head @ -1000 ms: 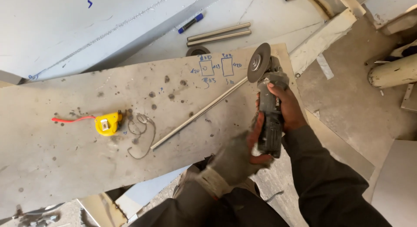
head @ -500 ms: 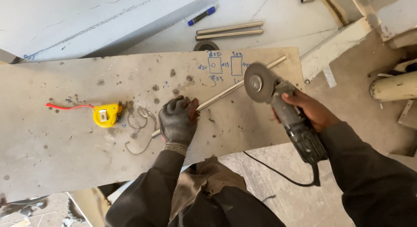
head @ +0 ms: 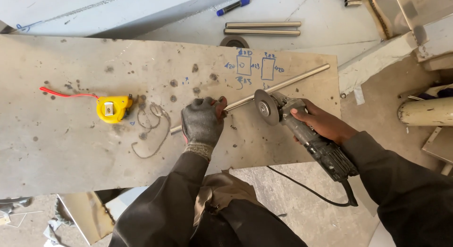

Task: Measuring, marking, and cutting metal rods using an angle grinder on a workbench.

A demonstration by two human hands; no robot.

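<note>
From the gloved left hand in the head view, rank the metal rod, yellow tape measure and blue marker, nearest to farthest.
From the left hand:
1. Metal rod, under the hand, running up right.
2. Yellow tape measure, on the board to its left.
3. Blue marker, beyond the board's far edge.

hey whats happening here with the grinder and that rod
A person stands over a stained work board. The gloved left hand presses a thin metal rod down on the board. The bare right hand grips a corded angle grinder, its disc right beside the rod, close to the left hand. Whether the disc touches the rod is unclear. A yellow tape measure lies to the left.
</note>
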